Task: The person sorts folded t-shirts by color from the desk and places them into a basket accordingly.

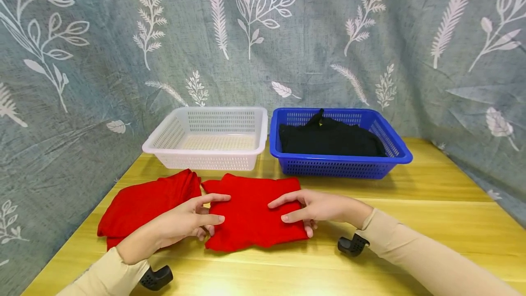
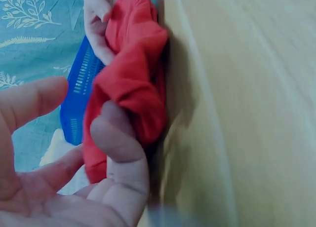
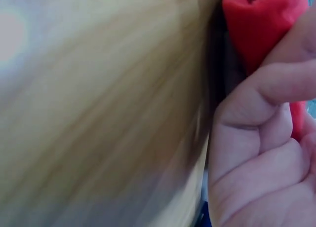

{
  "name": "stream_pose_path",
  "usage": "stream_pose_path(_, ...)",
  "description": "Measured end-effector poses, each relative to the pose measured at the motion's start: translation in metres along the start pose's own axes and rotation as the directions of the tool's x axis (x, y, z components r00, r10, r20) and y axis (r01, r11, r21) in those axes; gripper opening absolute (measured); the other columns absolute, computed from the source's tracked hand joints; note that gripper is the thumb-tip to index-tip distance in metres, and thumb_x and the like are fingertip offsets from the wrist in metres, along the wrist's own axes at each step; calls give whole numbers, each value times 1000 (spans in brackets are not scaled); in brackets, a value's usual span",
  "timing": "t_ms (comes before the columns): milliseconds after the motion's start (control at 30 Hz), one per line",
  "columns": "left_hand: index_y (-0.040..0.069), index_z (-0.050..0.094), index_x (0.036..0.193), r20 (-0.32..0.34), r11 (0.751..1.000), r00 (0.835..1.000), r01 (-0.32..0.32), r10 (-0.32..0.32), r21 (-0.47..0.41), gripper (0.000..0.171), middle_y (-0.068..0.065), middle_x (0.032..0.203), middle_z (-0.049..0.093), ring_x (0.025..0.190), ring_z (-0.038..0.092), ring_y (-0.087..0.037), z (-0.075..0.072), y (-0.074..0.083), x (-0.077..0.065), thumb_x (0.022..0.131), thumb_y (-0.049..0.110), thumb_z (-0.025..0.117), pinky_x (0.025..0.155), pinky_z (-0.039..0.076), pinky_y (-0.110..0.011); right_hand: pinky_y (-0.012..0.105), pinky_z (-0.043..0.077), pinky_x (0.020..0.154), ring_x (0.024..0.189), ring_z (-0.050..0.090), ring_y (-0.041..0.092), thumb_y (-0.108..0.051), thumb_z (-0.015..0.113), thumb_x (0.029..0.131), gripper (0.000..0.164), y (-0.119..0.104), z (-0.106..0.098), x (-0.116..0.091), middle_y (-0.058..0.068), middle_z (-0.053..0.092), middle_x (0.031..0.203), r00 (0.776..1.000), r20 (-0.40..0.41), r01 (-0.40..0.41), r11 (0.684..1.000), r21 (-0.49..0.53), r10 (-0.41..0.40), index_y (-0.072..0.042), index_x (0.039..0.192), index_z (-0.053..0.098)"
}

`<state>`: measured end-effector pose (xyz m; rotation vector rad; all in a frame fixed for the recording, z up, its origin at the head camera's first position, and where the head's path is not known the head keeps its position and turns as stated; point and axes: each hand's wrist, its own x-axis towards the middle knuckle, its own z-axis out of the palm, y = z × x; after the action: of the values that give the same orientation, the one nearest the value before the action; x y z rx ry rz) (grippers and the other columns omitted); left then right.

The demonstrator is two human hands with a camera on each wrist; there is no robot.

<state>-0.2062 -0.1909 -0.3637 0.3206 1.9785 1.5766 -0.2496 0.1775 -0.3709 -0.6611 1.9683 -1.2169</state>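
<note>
Folded red cloth (image 1: pixel 250 214) held at sides by left hand (image 1: pixel 182 220), right hand (image 1: pixel 318 207), both curled under; likely soft, light, floppy; best gripped from below.

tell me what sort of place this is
Probably an indoor tabletop workspace, perhaps for laundry: a wooden table, a leaf-print curtain behind it, and a red cloth lying on top.

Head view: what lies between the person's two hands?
A red cloth lies between the left hand and the right hand, as the head view shows.
</note>
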Motion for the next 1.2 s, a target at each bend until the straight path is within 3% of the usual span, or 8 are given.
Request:
stream_pose_path(167,13,41,165,22,999,1000,-4,5,-44,71,-2,80,55,76,58,-16,5,-2,10,103,19,73,69,53,-24,19,47,49,47,62,8,-26,73,103,50,1,1,4,0,66,64,999,-35,4,1000,1,-4,-18,152,63)
stream_pose_path(467,12,50,162,-52,999,998,-29,28,-26,66,3,65,54,64,58,-13,8,-8,19,101,14,75,64,54,-22,18,44,47,44,59,8,-25,74,103,51,1,4,4,-2,59,57,994,-108,15,1000,-24,-18,-12,151,63)
stream_pose_path(1000,16,59,156,-102,997,992,-67,71,36,64,3,59,46,60,55,-15,11,-6,9,95,11,79,61,51,-23,18,45,49,44,55,11,-26,77,100,53,-3,6,-11,-5,50,53,989,-140,28,997,-73,-38,-18,151,64)
stream_pose_path(1200,16,59,155,-105,994,990,-92,97,58,63,3,62,50,62,55,-15,11,-4,3,96,11,78,60,48,-22,19,46,50,45,57,12,-26,77,100,53,-9,7,-16,-5,49,53,989,-138,36,996,-84,-47,-19,151,64)
